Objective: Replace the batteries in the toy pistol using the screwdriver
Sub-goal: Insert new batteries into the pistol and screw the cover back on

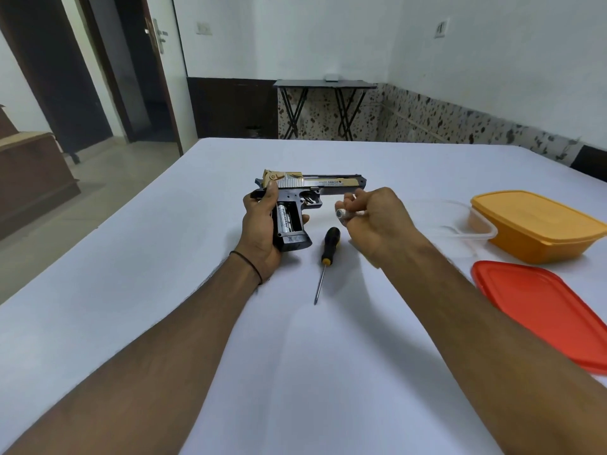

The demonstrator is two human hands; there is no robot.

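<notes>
Holds the toy pistol (315,183) in the left hand (259,224), fingers and thumb wrapped round the grip from the left side, barrel pointing right, over the middle of the white-covered bench (295,372). Cannot tell whether the butt touches the cloth. Shows the battery compartment in the grip uncovered, with one silver battery (285,220) seated lengthwise inside (printed label facing up, lettering too small to read fully).

Pinches a second battery (341,214) in the curled fingers of the right hand (374,221), just right of the trigger guard and below the barrel, metal end turned left toward the pistol, apart from it.

Flat on the bench between the two hands: the screwdriver (328,244), black handle with a yellow collar at the far end, shaft and tip pointing near.

Off to the right: an orange container (538,224), a clear plastic piece (460,221) just left of it, and, nearer, a red lid (538,310) lying flat. Black band (249,264) round the left wrist.
</notes>
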